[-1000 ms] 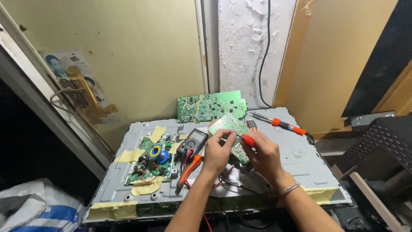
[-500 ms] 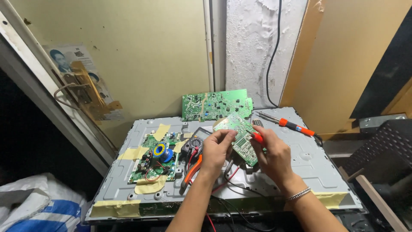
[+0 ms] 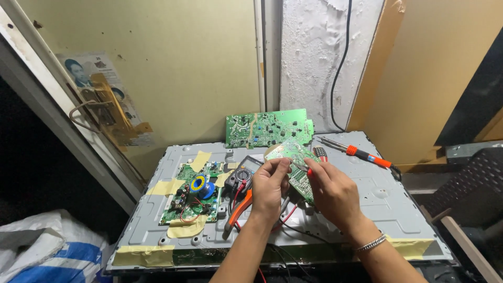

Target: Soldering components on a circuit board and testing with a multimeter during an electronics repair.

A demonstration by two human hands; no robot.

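Mid-job shot here. Both hands are up over the middle of the grey metal panel, working on a small green board that's held tilted, clear of the panel. The left hand has its fingers pinched on the board's near edge. The right hand is closed around a red-tipped tool, probably a probe or small driver, with its tip at the board; can't tell exactly what spot it touches.

As far as progress goes, I'd say it's somewhere in the middle. That small board is already off the panel and in hand, and a second, bigger green board leans loose against the wall behind. Another board with a blue and yellow part still sits on the panel, held down with yellow tape.

A multimeter lies just left of the hands with red leads trailing, orange-handled pliers beside it, and an orange-handled screwdriver is parked at the panel's far right. Nothing looks reassembled yet, so checking and refitting seem left to do.
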